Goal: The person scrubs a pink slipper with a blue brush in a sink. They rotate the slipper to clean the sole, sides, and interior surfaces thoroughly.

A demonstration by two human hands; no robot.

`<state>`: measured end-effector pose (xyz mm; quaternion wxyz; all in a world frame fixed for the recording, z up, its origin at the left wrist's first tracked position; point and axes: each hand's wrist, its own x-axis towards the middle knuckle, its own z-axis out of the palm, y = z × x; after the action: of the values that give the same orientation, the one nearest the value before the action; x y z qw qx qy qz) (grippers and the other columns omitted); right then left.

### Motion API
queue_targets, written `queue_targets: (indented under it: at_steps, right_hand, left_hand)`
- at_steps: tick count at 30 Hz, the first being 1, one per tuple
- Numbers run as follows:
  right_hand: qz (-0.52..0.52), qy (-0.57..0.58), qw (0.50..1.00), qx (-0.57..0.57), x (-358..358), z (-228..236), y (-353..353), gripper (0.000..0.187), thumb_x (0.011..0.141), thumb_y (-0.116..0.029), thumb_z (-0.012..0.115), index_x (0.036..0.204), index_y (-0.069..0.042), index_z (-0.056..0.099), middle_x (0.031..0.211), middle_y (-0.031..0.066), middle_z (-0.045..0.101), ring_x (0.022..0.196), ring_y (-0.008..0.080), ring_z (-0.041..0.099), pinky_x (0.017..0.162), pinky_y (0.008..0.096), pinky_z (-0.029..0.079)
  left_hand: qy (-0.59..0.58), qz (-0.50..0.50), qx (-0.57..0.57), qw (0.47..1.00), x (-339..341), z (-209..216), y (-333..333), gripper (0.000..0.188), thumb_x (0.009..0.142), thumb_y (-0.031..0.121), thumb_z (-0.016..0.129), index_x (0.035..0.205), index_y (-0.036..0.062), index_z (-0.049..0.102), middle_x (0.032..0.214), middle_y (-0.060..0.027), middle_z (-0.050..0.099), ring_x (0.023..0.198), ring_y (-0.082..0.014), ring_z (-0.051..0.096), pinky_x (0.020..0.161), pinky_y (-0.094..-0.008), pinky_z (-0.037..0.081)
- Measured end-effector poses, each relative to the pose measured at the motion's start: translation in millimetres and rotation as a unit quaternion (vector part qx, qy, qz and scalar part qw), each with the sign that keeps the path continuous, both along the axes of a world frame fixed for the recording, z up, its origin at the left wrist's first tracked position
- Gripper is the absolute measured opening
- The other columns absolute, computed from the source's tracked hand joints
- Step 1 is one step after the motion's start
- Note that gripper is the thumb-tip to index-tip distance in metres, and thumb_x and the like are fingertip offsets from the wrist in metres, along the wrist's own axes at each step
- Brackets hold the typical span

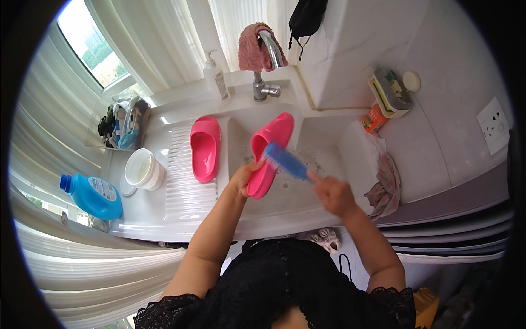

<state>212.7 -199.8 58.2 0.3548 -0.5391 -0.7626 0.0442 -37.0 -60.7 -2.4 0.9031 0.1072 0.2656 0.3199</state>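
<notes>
Over the sink basin, my left hand (245,176) grips a pink slide sandal (278,131) by its heel end, toe pointing away from me. My right hand (333,194) is closed around the handle of a blue scrub brush (287,162), slightly blurred by motion. The brush's bristles lie against the sandal's inner side, near the strap opening. A matching pink slide sandal (205,151) rests on the ribbed drainboard to the left. Below my hands, the white sink (298,202) shows wet spots and specks on its bottom.
A chrome faucet (261,90) draped with a pink cloth (251,48) rises behind the basin. A pump bottle (216,81), white tub (144,169) and blue detergent bottle (94,196) stand left. To the right are an orange container (373,119), wall-mounted sponge holder (392,93) and hanging rag (385,186).
</notes>
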Motion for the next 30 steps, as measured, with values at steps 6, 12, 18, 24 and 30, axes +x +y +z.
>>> queue_targets:
  at_steps: [6,12,18,24,30]
  right_hand:
    - [-0.045,0.004,0.998,-0.039,1,3,7,0.042,0.086,-0.018,0.061,0.127,-0.025,0.058,0.063,0.0108,0.054,0.053,0.0294,0.056,0.050,0.0397,0.047]
    - [-0.072,0.000,0.997,-0.033,-6,10,16,0.041,0.086,-0.019,0.061,0.127,-0.024,0.058,0.060,0.0099,0.052,0.055,0.0299,0.057,0.050,0.0402,0.047]
    - [-0.021,0.028,0.999,-0.011,-33,11,6,0.041,0.087,-0.017,0.060,0.128,-0.020,0.057,0.064,0.0121,0.057,0.054,0.0303,0.057,0.051,0.0394,0.047]
    - [-0.133,0.058,0.988,-0.059,-7,16,34,0.043,0.085,-0.010,0.060,0.128,-0.014,0.057,0.074,0.0150,0.062,0.063,0.0292,0.062,0.057,0.0376,0.049]
    - [-0.018,-0.065,0.996,-0.052,-43,22,2,0.043,0.086,-0.019,0.059,0.129,-0.022,0.056,0.070,0.0137,0.061,0.058,0.0335,0.059,0.055,0.0422,0.049]
  left_hand:
    - [0.018,-0.031,0.007,0.999,1,5,-16,0.031,0.091,0.019,0.059,0.115,0.0013,0.052,0.093,-0.0135,0.065,0.073,-0.0224,0.067,0.064,-0.0331,0.059]
    - [0.018,-0.036,0.011,0.999,-7,10,-17,0.034,0.089,0.017,0.062,0.118,0.0033,0.050,0.098,-0.0125,0.065,0.077,-0.0219,0.068,0.065,-0.0330,0.059]
    - [0.000,-0.060,0.050,0.997,-13,-1,-14,0.040,0.088,0.017,0.063,0.123,0.0048,0.048,0.102,-0.0122,0.064,0.083,-0.0225,0.067,0.069,-0.0344,0.058]
    - [0.009,-0.066,0.071,0.995,-8,1,-19,0.040,0.088,0.016,0.063,0.123,0.0049,0.048,0.103,-0.0124,0.064,0.083,-0.0230,0.067,0.070,-0.0354,0.058]
    - [-0.022,-0.049,0.067,0.996,-19,-13,-17,0.039,0.087,0.017,0.064,0.122,0.0044,0.049,0.103,-0.0124,0.064,0.085,-0.0229,0.067,0.072,-0.0345,0.057]
